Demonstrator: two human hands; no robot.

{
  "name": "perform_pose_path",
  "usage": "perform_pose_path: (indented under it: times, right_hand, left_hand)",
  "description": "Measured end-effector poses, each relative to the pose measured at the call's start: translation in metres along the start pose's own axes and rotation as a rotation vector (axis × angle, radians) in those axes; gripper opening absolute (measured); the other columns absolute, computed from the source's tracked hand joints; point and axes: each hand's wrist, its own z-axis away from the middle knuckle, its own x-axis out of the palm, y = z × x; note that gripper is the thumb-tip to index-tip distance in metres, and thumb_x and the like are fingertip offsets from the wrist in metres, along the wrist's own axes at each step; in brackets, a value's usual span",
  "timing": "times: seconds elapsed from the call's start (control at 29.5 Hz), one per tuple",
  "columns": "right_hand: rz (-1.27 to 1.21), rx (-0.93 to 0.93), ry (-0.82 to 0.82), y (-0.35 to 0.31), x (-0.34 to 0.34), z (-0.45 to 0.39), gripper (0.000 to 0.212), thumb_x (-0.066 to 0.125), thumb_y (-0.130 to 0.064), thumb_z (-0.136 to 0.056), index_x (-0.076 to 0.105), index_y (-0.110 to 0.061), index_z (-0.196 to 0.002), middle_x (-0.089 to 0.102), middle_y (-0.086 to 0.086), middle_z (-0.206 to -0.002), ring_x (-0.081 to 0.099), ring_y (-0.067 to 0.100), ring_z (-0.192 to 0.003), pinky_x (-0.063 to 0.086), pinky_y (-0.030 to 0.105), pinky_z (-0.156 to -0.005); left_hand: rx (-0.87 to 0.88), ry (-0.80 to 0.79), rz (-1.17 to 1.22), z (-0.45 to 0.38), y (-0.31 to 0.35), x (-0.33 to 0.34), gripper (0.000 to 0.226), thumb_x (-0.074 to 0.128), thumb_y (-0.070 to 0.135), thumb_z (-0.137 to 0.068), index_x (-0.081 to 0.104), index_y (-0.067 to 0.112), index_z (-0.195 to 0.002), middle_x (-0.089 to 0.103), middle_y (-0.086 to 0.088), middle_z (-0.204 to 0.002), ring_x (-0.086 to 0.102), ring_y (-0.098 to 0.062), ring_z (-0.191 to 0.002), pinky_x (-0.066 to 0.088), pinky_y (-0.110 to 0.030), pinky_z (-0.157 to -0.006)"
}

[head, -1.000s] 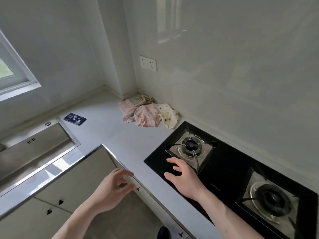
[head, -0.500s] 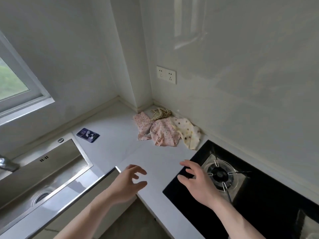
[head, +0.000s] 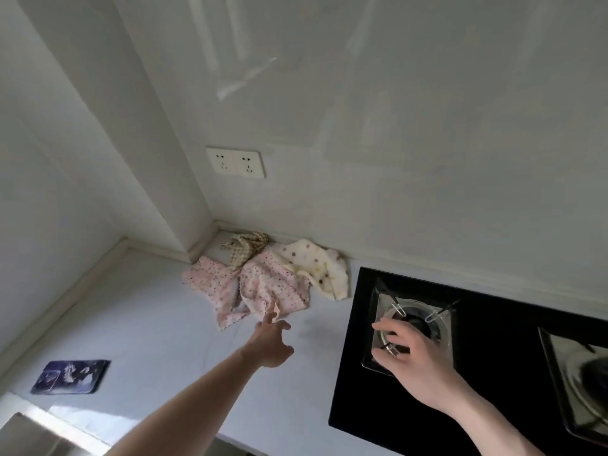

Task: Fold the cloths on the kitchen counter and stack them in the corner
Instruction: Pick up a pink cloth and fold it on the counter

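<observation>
The left hand (head: 268, 343) reached with fingers spread, one fingertip touching the near edge of the pink cloth (head: 273, 291) that lay crumpled near the corner of the surface (head: 158, 324); the right hand (head: 408, 355) hovered relaxed and empty over the stove (head: 355, 390); it seemed best to pinch one corner and pull the cloth out flat first.

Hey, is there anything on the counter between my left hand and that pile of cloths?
Nothing visible. The left hand reaches over bare counter, its fingertips right at the near edge of the pink cloth. The dark card lies well off to the left.
</observation>
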Motion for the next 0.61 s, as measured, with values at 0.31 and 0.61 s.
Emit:
perform_pose_path:
  times: [0.31,0.61]
  right_hand:
    - [-0.069,0.131,0.120,-0.031,0.068,0.010,0.042,0.071,-0.040,-0.093,0.054,-0.050,-0.130,0.037,-0.027,-0.151,0.049,-0.005,-0.127,0.047,0.022,-0.104]
    - [-0.100,0.214,0.182,-0.045,0.104,0.016,0.040,0.070,-0.033,-0.094,0.056,-0.048,-0.127,0.041,-0.028,-0.145,0.054,-0.006,-0.121,0.050,0.020,-0.097]
  left_hand:
    - [0.142,-0.145,-0.297,-0.056,-0.039,-0.010,0.069,0.050,0.011,-0.088,0.040,0.023,-0.156,-0.016,0.001,-0.170,0.026,-0.034,-0.146,0.043,-0.039,-0.112]
    - [0.366,0.304,0.082,-0.040,-0.070,-0.044,0.033,0.073,0.025,-0.090,0.071,0.028,-0.123,0.067,0.011,-0.129,0.054,-0.014,-0.127,0.047,-0.028,-0.103]
